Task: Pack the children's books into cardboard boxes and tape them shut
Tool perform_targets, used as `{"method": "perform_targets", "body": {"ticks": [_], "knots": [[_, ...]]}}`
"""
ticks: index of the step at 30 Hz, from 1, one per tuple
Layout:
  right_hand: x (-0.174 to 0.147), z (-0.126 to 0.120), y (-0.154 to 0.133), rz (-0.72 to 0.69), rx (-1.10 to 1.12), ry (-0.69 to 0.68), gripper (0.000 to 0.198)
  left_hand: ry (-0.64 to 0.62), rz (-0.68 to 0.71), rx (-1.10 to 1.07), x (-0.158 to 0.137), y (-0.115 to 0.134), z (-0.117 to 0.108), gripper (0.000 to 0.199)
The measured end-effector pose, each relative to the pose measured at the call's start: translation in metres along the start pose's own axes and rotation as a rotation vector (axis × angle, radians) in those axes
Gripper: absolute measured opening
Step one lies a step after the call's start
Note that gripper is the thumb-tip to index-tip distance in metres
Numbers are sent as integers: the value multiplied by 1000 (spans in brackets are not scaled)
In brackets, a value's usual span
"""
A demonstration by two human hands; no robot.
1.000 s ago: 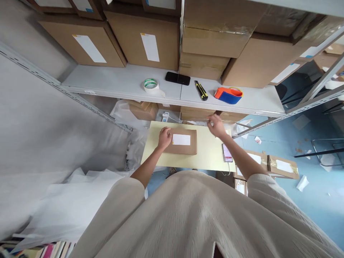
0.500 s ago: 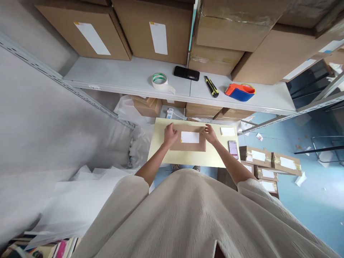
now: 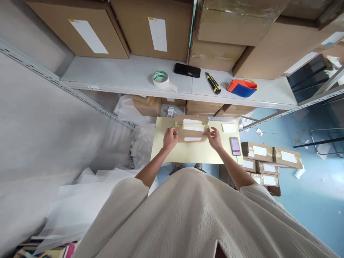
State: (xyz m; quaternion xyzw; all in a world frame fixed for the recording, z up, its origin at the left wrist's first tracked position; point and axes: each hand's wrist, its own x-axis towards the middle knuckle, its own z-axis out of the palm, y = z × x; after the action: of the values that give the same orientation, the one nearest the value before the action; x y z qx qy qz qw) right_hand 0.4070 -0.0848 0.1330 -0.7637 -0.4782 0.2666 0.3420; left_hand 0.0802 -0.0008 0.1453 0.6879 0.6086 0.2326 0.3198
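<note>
A cardboard box [image 3: 180,134] stands tilted over the cream-coloured table [image 3: 185,156]. Clear tape runs across its far face over a white label, and another white label shows on its near face. My left hand [image 3: 170,138] grips the box's left end with bent fingers. At the opposite end, my right hand [image 3: 214,138] holds the corner between thumb and fingers, the index finger slightly raised. Beyond my right hand lie a white card or paper stack [image 3: 229,128] and a phone [image 3: 235,146] with a lit screen.
Above the table runs a grey shelf [image 3: 118,73] with a tape roll [image 3: 161,79], a black phone [image 3: 187,70], a box cutter [image 3: 213,83] and an orange-blue tape dispenser [image 3: 242,88]. Large boxes [image 3: 150,32] line it. Taped parcels [image 3: 260,150] are stacked at right; white sheets [image 3: 80,197] lie at left.
The box has been turned from lying flat to tilted, bringing its taped face into view, and sits farther back. Both hands have shifted down along its ends.
</note>
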Motion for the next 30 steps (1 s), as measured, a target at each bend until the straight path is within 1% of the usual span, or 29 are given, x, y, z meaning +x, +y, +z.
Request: {"method": "perform_targets", "body": {"ticks": [2,3,5,8,9,11,15,18,21,25,28,30], "knots": [[-5,0,2,-30,-128,-8,63,-11,21,119,-3,1,0,27],[-7,1,0,-54,-201,-8,61,-14,55,172,-4,3,1,28],[-8,3,-9,-130,-341,-19,59,-45,171,231,-2,10,4,36],[-3,13,-28,-308,-499,-127,63,-151,382,229,6,25,14,52],[0,17,-33,-358,-538,-173,66,-182,429,232,9,30,19,57],[7,27,-42,-411,-599,-252,72,-229,469,260,16,36,28,63],[15,40,-43,-421,-685,-350,80,-304,447,333,21,34,40,71],[13,39,-36,-435,-703,-368,83,-309,436,355,16,29,43,73],[10,34,-31,-465,-685,-368,85,-274,430,365,8,29,43,74],[9,29,-30,-475,-626,-369,88,-225,397,364,3,37,45,71],[11,18,-24,-437,-571,-351,86,-185,353,324,6,47,48,65],[13,3,-13,-386,-526,-297,81,-156,319,294,10,56,50,60]]}}
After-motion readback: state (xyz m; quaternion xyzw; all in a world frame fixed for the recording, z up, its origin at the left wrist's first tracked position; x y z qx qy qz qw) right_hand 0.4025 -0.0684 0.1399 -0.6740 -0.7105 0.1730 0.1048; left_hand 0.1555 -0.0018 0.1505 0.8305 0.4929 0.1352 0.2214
